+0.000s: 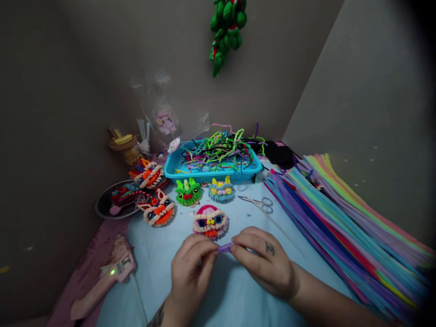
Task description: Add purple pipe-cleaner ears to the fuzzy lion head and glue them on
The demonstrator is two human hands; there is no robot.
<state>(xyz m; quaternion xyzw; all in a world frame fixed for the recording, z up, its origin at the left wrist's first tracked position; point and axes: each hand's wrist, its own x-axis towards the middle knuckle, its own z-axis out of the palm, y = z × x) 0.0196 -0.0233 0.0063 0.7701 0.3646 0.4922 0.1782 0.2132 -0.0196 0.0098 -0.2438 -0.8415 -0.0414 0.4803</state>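
Observation:
A short purple piece of pipe cleaner (225, 248) is pinched between my two hands, low in the middle of the view. Its left end sits in the closed fingertips of my left hand (192, 265), its right end in those of my right hand (260, 259). Just beyond the fingers rests a pink and cream pipe-cleaner lion head (210, 221) with blue eyes. Behind it are a green head (188, 191) and a light blue one (221, 189). To the left sits an orange and cream head (158, 211), with another orange head (150, 175) behind.
A blue tray (213, 175) of pipe-cleaner scraps stands at the back. Scissors (262, 203) lie right of the heads, beside bundled pipe cleaners (327, 222). A pink glue gun (109, 281) with a lit green light lies left, near a metal bowl (102, 211).

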